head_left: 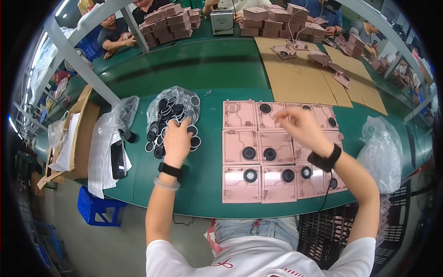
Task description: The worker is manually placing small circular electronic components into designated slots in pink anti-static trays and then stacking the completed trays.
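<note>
My left hand (176, 143) reaches into a pile of black round discs with pale rims (165, 111), its fingers apart and touching the pile. Part of the pile lies on a clear plastic bag (185, 93). Over the back row of pink plastic housing panels (240, 190) hovers my right hand (300, 127), thumb and fingertips pinched together. Whatever the pinch holds, if anything, is too small to make out. Most panels carry a black disc, such as the black disc (248, 153) in the middle row. The back-left panel (237, 121) shows a bare round outline. My right hand and forearm cover parts of other panels.
To the left are a phone (118, 159) on paper sheets, a small stack of black discs (129, 136) and an open cardboard box (87, 134). A plastic bag (382, 152) sits at right. Cardboard sheets (295, 76) and stacked pink housings (168, 22) lie farther off, near other people.
</note>
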{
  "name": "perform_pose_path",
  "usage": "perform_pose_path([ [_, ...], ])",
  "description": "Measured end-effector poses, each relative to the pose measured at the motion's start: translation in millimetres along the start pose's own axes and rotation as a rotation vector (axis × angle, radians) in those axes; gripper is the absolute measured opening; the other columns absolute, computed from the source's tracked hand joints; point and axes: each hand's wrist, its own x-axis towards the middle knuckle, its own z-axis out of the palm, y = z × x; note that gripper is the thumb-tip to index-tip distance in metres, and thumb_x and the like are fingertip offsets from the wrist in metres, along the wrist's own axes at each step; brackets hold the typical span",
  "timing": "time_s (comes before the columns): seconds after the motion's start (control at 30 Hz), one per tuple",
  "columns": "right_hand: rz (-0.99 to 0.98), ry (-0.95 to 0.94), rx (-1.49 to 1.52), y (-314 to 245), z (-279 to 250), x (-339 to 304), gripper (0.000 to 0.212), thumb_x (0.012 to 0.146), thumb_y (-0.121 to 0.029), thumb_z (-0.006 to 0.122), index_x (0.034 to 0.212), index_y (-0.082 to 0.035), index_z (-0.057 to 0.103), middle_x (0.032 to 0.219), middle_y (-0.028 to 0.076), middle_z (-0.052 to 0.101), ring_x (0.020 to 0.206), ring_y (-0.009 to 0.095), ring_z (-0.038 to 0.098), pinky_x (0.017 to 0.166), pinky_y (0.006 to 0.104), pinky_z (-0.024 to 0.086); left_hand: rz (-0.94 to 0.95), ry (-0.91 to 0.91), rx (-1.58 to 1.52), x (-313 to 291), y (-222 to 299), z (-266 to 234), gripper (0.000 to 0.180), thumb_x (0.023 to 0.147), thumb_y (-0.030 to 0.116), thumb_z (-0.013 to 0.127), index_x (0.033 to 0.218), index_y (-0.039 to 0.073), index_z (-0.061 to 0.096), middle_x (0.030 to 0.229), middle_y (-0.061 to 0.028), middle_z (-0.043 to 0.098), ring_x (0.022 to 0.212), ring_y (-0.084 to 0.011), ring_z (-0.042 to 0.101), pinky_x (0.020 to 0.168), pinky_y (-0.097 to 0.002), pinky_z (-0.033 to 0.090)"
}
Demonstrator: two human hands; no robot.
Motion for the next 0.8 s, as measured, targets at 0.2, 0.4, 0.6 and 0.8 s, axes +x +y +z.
perform_pose_path([
  [0.2,-0.145,-0.007,-0.115,6,-4,-59,0.014,0.082,-0.004,0.063,0.095,-0.004,0.067,0.081,0.006,0.065,0.051,0.008,0.046,0.047,0.0233,0.036,0.15,-0.016,0.151,5,-3,17,0.034,0.073,0.006,0.069,0.106,0.017,0.064,0.11,-0.0118,0.046,0.094,-0.0316,0.053,0.073,-0.0386,0.047],
  [0.4,-0.092,0.094,-0.083,14,-21,-88,0.014,0.081,0.0,0.063,0.094,-0.003,0.066,0.085,0.006,0.064,0.05,0.008,0.043,0.047,0.0222,0.034,0.188,0.125,0.045,7,20,3,0.021,0.074,0.003,0.068,0.094,0.008,0.063,0.091,-0.0101,0.056,0.081,-0.0277,0.058,0.073,-0.0381,0.048],
  [0.6,0.107,0.061,0.264,-17,-25,-106,0.02,0.078,0.003,0.066,0.098,-0.001,0.064,0.085,0.003,0.065,0.054,0.005,0.043,0.051,0.019,0.035,0.185,-0.16,-0.869,-5,133,-47,0.017,0.078,0.0,0.069,0.094,0.0,0.064,0.082,-0.0087,0.067,0.076,-0.0153,0.066,0.069,-0.0261,0.052],
  [0.8,0.155,0.052,0.328,-17,-28,-124,0.02,0.081,0.002,0.067,0.1,0.001,0.061,0.09,0.005,0.066,0.063,0.003,0.051,0.055,0.0173,0.04,0.373,-0.449,-1.18,-16,213,-47,0.018,0.08,0.003,0.072,0.095,-0.002,0.064,0.085,-0.0065,0.068,0.079,-0.011,0.064,0.071,-0.0252,0.052],
])
